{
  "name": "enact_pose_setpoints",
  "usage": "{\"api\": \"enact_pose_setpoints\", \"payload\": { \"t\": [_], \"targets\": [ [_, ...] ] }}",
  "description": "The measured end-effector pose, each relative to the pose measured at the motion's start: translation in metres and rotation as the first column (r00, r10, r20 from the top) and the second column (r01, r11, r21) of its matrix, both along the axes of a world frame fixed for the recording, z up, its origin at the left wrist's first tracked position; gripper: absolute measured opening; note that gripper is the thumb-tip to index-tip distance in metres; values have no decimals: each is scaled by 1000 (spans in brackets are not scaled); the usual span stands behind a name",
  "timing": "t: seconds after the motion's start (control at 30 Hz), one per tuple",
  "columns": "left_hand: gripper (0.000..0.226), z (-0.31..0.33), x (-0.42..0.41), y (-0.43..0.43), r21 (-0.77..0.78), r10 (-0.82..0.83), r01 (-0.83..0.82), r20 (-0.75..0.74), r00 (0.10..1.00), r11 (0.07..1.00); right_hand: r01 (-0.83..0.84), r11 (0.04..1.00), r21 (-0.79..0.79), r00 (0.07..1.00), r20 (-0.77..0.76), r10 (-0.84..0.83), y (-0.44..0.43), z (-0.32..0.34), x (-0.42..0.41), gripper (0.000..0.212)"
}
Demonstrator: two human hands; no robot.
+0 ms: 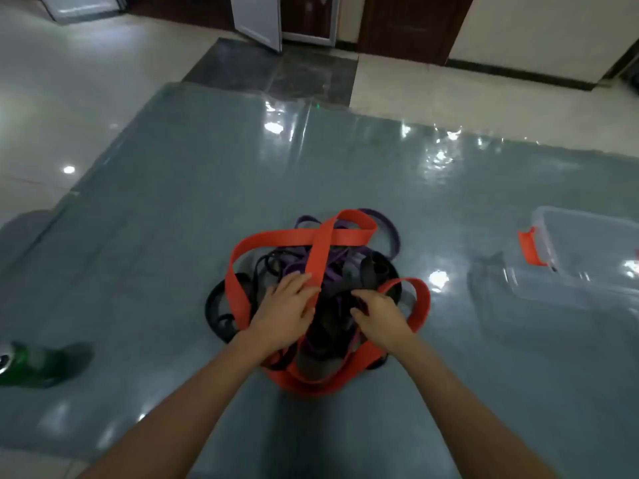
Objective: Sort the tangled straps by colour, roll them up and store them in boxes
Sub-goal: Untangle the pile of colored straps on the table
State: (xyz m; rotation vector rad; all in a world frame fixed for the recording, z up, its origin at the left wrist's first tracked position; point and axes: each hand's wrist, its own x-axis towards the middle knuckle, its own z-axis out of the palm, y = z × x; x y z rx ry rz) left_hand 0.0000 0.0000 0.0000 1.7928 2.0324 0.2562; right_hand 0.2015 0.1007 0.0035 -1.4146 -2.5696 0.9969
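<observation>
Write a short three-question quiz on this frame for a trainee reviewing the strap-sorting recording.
1. True or false: the tangled strap pile lies inside the clear box.
2. Which colour of strap does the left hand touch? A. orange B. yellow C. white
3. What green thing lies at the far left of the mat?
Key: 1. False; the pile lies on the mat, apart from the box. 2. A, the orange strap. 3. A can lying on its side.
</observation>
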Motion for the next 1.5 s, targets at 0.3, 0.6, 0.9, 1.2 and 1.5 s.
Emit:
{"api": "enact_pose_setpoints", "payload": {
  "t": [0.3,0.6,0.9,1.2,1.5],
  "targets": [
    [48,-28,-17,24,24,-47,47,21,999,999,66,995,69,995,69,-71,25,-3,-45,43],
    [51,-38,-29,20,44,13,-15,52,999,999,128,982,-137,991,-14,-131,49,-11,-82,27],
    [69,-32,-21,11,4,133,-135,149,980,991,25,988,-149,999,39,-20,49,-7,-80,20],
    [77,-5,-6,18,-1,126,-126,58,990,992,-2,1000,4,997,-82,2,33,22,-65,23],
    [66,27,-10,29,194,357,-532,550,755,824,131,977,167,959,-271,-82,40,72,-51,11]
  ]
}}
